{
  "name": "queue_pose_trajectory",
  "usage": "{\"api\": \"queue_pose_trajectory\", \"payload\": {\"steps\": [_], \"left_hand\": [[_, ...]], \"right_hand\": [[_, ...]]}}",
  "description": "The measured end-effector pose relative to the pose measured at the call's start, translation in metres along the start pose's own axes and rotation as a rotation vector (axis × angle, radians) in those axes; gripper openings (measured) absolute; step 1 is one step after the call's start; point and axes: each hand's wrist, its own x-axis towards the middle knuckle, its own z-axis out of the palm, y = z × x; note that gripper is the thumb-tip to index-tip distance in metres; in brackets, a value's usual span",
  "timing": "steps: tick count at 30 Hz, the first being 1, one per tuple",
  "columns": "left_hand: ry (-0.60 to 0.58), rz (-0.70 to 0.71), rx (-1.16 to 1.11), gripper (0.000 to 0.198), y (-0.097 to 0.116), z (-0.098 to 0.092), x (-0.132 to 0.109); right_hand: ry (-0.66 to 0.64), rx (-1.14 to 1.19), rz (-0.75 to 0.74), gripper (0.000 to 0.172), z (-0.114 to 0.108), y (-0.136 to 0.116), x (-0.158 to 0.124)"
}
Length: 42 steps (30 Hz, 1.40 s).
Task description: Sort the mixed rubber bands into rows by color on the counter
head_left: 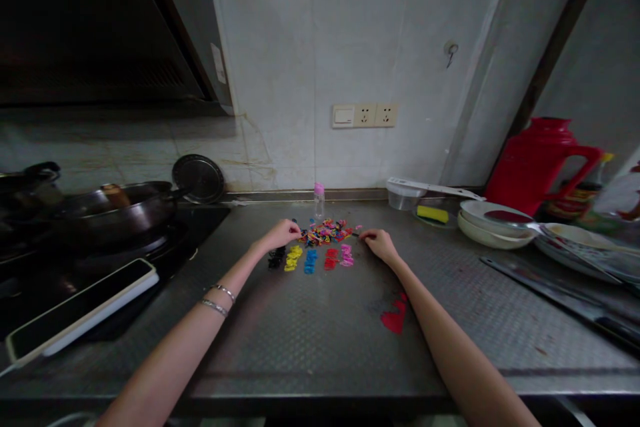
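Head view: the loop pile lay at twelve o'clock. Whether my left grip, at the pile's nine, held anything I couldn't tell; my right grip, at three, seemingly pinched a dark piece. Dragging low could have scattered the black cluster.

Metal countertop, multicoloured pile, single-coloured clusters, bottle
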Motion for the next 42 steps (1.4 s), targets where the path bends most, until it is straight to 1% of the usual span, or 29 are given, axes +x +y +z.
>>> {"api": "queue_pose_trajectory", "payload": {"steps": [4,8,12,17,21,24,27,31,34,35,38,40,42], "left_hand": [[-0.035,0.018,0.008,0.022,-0.012,0.004,-0.013],[-0.069,0.013,0.019,0.021,-0.015,0.010,-0.014],[-0.074,0.012,-0.001,0.021,-0.016,0.011,-0.015],[-0.020,-0.017,-0.055,0.022,-0.017,0.008,-0.013],[0.055,-0.049,-0.140,0.023,-0.011,0.002,-0.012],[0.080,-0.083,-0.178,0.023,-0.008,-0.002,-0.013],[0.070,-0.094,-0.129,0.023,-0.010,-0.003,-0.016],[0.029,-0.097,-0.001,0.023,-0.017,0.000,-0.020],[-0.012,-0.112,0.043,0.022,-0.019,0.002,-0.021],[-0.017,-0.117,0.040,0.022,-0.019,0.002,-0.022],[-0.012,-0.132,0.000,0.022,-0.018,0.000,-0.023],[0.006,-0.148,-0.042,0.023,-0.018,-0.003,-0.024],[0.049,-0.186,-0.102,0.026,-0.020,-0.006,-0.025]], "right_hand": [[-0.003,-0.016,0.000,0.030,-0.001,-0.002,-0.001],[0.001,-0.019,-0.005,0.030,-0.003,-0.005,-0.003],[0.001,-0.031,-0.003,0.030,-0.003,-0.006,-0.003],[-0.008,-0.052,-0.010,0.030,-0.003,-0.005,-0.003],[-0.011,-0.052,-0.003,0.030,-0.002,-0.005,-0.002],[-0.015,-0.035,-0.002,0.030,-0.001,-0.004,-0.002],[-0.018,-0.034,-0.001,0.030,-0.001,-0.003,-0.002],[-0.011,-0.039,-0.009,0.030,-0.003,-0.006,-0.003],[0.015,-0.063,-0.071,0.030,-0.005,-0.020,-0.003],[0.015,-0.071,-0.109,0.029,-0.005,-0.028,-0.003],[-0.048,-0.092,-0.249,0.028,-0.001,-0.061,-0.001],[-0.149,-0.095,-0.368,0.027,0.006,-0.087,0.002],[-0.284,-0.092,-0.475,0.025,0.018,-0.110,0.005]]}}
